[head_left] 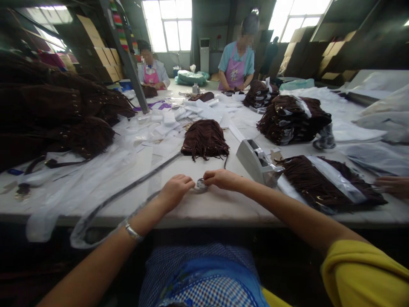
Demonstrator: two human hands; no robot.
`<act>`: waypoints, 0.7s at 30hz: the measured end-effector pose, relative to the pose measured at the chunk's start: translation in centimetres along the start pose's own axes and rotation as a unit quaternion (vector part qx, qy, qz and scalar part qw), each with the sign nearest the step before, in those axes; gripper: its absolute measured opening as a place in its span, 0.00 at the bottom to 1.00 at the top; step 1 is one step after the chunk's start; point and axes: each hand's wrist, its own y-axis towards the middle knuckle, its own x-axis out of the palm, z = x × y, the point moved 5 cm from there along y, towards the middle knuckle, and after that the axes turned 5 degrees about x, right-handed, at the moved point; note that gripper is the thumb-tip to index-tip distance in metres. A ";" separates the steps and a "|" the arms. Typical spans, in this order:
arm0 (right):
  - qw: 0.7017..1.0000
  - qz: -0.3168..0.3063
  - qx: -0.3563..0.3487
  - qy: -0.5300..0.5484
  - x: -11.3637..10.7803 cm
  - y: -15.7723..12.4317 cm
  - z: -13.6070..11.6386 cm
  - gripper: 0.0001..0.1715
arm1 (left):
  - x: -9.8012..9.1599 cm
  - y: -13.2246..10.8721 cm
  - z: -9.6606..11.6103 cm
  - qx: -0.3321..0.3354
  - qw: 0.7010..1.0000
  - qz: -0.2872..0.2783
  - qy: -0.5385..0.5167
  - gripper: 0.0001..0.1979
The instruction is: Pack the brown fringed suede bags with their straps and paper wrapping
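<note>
A dark brown fringed bag (204,138) lies on the table straight ahead of my hands. From its left side a long strap (128,184), sleeved in clear plastic, loops over the table's front edge and back toward my left wrist. My left hand (177,189), fingers closed, pinches the left side of a small shiny piece in clear plastic (201,184). On the other side of that piece, the closed fingertips of my right hand (220,179) grip it. Whether this piece is the strap's end I cannot tell. A grey tape dispenser (255,162) stands beyond my right forearm.
Brown fringed bags are heaped at left (64,115) and stacked at right (294,119). A taped bundle (326,181) lies near right, with another person's blurred hand (393,186) beside it. A metal post (131,59) rises at left. Two people work across the table (214,213).
</note>
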 end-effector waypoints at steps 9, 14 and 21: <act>0.998 -0.019 -0.022 -0.060 -0.8 0.0 -0.1 0.20 | 0.3 3.4 -1.7 0.128 0.988 -0.042 -0.074 0.16; 0.989 0.075 0.039 -0.120 -0.6 -0.7 -2.6 0.17 | 0.6 3.5 -1.2 0.037 0.997 -0.007 -0.067 0.12; 0.976 0.076 0.205 -0.008 2.0 -0.8 -2.1 0.08 | 1.3 2.9 0.1 0.044 0.993 -0.035 -0.105 0.14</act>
